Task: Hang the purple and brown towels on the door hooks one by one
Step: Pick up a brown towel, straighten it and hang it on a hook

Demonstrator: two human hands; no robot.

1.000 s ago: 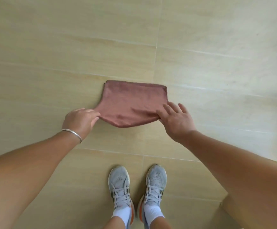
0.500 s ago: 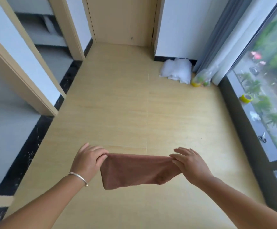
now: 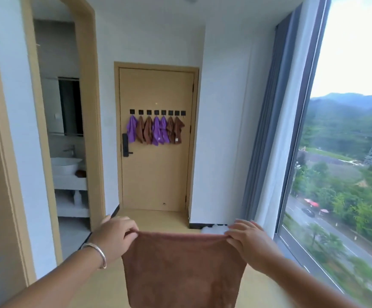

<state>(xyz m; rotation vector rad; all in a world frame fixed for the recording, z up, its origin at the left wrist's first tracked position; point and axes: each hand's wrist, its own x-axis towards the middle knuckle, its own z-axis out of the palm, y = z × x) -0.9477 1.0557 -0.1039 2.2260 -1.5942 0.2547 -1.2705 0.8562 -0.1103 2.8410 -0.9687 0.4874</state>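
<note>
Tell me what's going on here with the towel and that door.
A person holds a brown towel stretched out in front of them, the left hand and right hand each pinching a top corner. Ahead at the end of the hall is a door with a row of eight black hooks. Seven hooks already carry hung towels, purple and brown; only the rightmost hook is free. The person stands well short of the door, so this towel is not yet hung.

- A brown towel (image 3: pixel 184 270) hangs flat and spread out at the bottom middle.
- Seven purple and brown towels (image 3: pixel 156 130) hang in a row on black door hooks (image 3: pixel 157 112), middle of the frame; the rightmost hook is bare.
</note>
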